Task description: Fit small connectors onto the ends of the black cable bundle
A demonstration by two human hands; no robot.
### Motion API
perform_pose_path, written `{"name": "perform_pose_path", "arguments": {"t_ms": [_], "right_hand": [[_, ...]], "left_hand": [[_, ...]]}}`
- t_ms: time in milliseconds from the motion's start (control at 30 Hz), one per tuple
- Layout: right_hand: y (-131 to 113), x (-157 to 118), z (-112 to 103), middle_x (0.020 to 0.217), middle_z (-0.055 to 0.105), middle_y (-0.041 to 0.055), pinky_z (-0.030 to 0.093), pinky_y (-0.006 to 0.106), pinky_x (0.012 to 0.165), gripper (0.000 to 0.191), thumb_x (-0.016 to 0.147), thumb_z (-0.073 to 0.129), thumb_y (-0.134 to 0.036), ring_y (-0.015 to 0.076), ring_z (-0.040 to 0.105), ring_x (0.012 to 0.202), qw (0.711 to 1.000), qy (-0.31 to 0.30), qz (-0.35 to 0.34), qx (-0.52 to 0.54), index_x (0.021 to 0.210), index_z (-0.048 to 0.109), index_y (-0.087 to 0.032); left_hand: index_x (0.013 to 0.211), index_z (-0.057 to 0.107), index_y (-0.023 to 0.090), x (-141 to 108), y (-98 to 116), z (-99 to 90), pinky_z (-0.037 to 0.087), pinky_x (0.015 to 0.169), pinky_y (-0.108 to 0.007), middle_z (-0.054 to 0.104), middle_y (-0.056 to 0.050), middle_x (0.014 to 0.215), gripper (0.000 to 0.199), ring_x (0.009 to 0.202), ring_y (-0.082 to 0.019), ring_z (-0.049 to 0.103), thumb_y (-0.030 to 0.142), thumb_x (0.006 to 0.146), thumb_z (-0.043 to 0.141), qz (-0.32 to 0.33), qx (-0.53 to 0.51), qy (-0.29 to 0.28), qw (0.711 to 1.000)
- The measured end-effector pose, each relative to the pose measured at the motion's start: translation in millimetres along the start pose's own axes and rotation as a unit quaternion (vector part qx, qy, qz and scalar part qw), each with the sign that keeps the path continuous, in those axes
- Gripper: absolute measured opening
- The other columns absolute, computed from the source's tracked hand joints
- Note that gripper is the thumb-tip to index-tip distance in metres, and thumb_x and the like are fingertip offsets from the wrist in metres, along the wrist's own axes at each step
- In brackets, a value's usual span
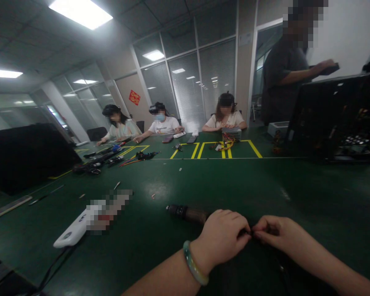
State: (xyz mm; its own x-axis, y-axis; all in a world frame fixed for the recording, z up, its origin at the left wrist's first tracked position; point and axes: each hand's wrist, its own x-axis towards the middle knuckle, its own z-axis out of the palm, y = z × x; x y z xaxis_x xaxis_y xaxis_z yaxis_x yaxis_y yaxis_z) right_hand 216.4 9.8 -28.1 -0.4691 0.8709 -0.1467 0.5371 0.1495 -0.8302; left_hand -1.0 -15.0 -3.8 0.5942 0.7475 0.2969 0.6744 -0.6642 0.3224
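Observation:
My left hand [223, 235], with a green and yellow bangle [193, 264] at its wrist, is closed, its thumb and fingers pinched together. The fingertips of my right hand [275, 233] are also pinched, almost touching the left ones. Something small and dark sits between the two hands, too hidden to name. Just beyond my left hand lies a dark cylindrical tool [189, 214] with a ribbed black collar and a metal tip, like an electric screwdriver. Its rear end is hidden behind that hand. Dark, unclear shapes lie on the green table [160, 255] below my hands.
A white handheld device [72, 230] with a black cable lies left. Tangled cables [101, 158] and a power supply [232, 132] are across the table. A black computer case [336, 119] stands right, a dark panel [31, 156] left. Several people sit opposite; one stands.

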Motion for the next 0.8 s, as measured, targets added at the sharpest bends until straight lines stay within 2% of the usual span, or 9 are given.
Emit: {"name": "perform_pose_path", "arguments": {"t_ms": [267,533,800], "right_hand": [[-11,-4,-1,0.08,0.072,-0.0005,0.048,0.022,0.065,0.02,0.084,0.059,-0.039,0.0179,0.066,0.076,1.0,-0.009,0.003,0.012,0.085,0.07,-0.022],[-9,-3,1,0.088,0.074,0.0008,0.05,0.024,0.072,0.02,0.083,0.06,-0.038,0.0206,0.068,0.084,0.999,-0.018,-0.016,0.025,0.09,0.071,-0.023],[-8,-2,1,0.079,0.072,0.0005,0.047,0.022,0.064,0.02,0.083,0.06,-0.039,0.0183,0.066,0.075,1.0,-0.005,-0.01,0.006,0.083,0.068,-0.021]], "left_hand": [[0.095,0.059,0.021,1,3,-2.6,0.042,0.082,-0.032,0.065,0.002,0.096,0.012,0.092,-0.017,0.06,0.028,0.086,0.064,-0.013,0.027,-0.009,0.999],[0.095,0.059,0.021,1,2,-1.4,0.042,0.086,-0.033,0.065,0.001,0.098,0.011,0.094,-0.018,0.059,0.025,0.086,0.063,-0.005,0.026,-0.018,0.999],[0.095,0.058,0.021,0,1,-4.4,0.043,0.083,-0.032,0.065,0.002,0.099,0.016,0.093,-0.018,0.06,0.032,0.085,0.065,-0.009,0.018,-0.018,1.0]]}}
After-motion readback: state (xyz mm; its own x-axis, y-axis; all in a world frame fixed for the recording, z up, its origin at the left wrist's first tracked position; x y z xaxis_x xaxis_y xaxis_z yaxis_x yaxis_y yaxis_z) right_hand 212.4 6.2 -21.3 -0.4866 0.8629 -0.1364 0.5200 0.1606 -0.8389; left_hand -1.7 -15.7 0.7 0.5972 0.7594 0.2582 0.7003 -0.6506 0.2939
